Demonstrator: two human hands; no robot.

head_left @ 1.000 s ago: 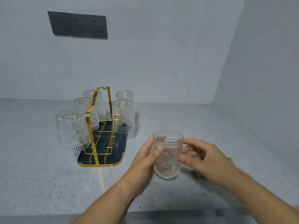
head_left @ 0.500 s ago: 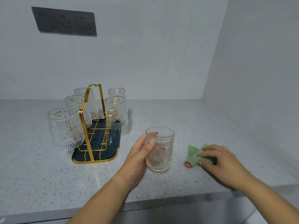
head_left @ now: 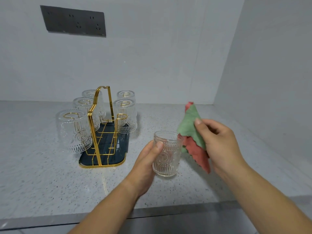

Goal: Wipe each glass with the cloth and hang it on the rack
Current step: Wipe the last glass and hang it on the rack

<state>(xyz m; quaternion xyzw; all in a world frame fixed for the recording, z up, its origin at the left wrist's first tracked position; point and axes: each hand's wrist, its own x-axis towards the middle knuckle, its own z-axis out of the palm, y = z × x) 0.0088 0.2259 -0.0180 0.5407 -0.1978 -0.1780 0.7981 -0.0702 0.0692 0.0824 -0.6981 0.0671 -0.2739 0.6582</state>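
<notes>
My left hand (head_left: 148,159) grips a ribbed clear glass (head_left: 166,154), mouth up, just above the counter. My right hand (head_left: 219,142) holds a green and red cloth (head_left: 191,132) up beside the glass, its lower part touching the rim's right side. To the left stands a gold wire rack (head_left: 101,130) on a dark tray (head_left: 121,142). Several glasses hang on it upside down, the nearest (head_left: 74,130) at its left front. One front right peg (head_left: 122,116) shows bare.
The speckled grey counter (head_left: 42,174) ends at a front edge near the bottom. White walls close the back and the right side. A dark socket panel (head_left: 73,21) sits on the back wall, upper left.
My right hand has picked the cloth up off the counter and raised it next to the glass. My left hand has kept hold of the glass.
</notes>
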